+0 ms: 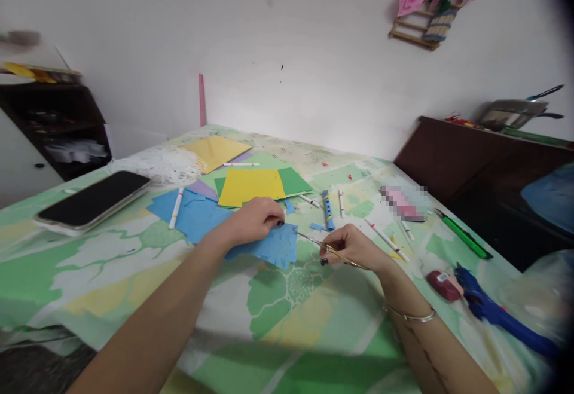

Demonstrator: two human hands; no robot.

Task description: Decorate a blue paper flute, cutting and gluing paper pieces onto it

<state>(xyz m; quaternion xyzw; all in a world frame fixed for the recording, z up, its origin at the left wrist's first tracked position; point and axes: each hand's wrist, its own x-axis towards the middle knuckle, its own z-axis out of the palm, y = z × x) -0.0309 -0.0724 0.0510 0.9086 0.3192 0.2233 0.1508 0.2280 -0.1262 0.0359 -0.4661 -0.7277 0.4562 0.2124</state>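
My left hand (255,220) is closed on the edge of a sheet of blue paper (269,247), its fingers curled down. The near edge of that sheet is ragged. In my right hand (350,247) is a pair of scissors (314,240) with gold-coloured handles, the tips pointing left at the right edge of the blue paper. Whether the blades are apart cannot be made out. Behind my left hand lie a yellow sheet (251,188) and a green sheet (295,182). A white marker (176,207) rests on the blue paper to the left.
A phone (94,199) and white shredded strands (156,165) lie at left. Toward the right are several markers (386,240), a blue patterned stick (329,210), a green cutter knife (464,235) and a blue glue gun (497,316). A patterned cloth (179,286) covers the table.
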